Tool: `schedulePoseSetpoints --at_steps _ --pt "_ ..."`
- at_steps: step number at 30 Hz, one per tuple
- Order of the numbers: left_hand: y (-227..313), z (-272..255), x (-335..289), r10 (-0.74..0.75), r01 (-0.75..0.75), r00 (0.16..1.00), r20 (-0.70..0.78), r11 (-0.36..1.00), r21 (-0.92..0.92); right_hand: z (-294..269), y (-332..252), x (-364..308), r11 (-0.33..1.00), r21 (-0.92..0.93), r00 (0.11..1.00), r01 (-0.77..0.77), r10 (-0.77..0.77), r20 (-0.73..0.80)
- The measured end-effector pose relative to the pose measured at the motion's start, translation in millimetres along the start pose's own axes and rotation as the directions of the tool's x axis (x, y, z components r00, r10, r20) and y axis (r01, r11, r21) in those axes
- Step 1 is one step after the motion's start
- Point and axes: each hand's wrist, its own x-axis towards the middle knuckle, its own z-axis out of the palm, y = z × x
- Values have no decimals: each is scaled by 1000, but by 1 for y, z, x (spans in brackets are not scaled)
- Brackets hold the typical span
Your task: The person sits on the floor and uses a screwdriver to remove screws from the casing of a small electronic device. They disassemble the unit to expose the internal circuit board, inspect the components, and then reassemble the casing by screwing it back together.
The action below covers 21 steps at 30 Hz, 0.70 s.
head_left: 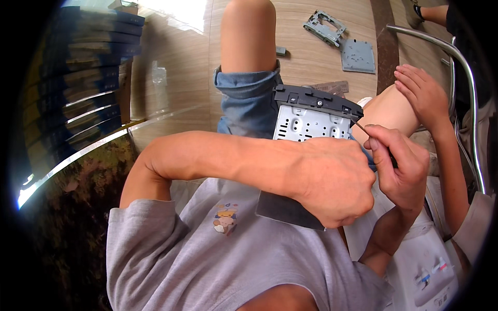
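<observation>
My left hand (334, 181) reaches across my body and grips a metal car-stereo chassis (306, 124) with a dark plastic front frame, holding it upright on my lap. My right hand (399, 166) is closed around a thin screwdriver (359, 124), whose tip touches the right end of the dark frame. The lower part of the chassis is hidden behind my left hand.
Another person's hand (423, 90) rests on a knee at the right, next to a chrome chair rail (467, 78). A grey metal bracket (326, 27) and a flat plate (358, 56) lie on the wooden floor. Stacked dark boxes (93, 62) stand at the left.
</observation>
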Motion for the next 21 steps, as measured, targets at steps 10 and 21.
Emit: schedulePoseSetpoints --at_steps 10,21 --pt "-3 -1 6 19 -20 999 42 999 38 2 2 3 1000 -24 998 14 -15 -58" --pt "-3 -3 4 -12 11 998 59 1000 18 7 3 7 986 -155 996 68 -76 -46"
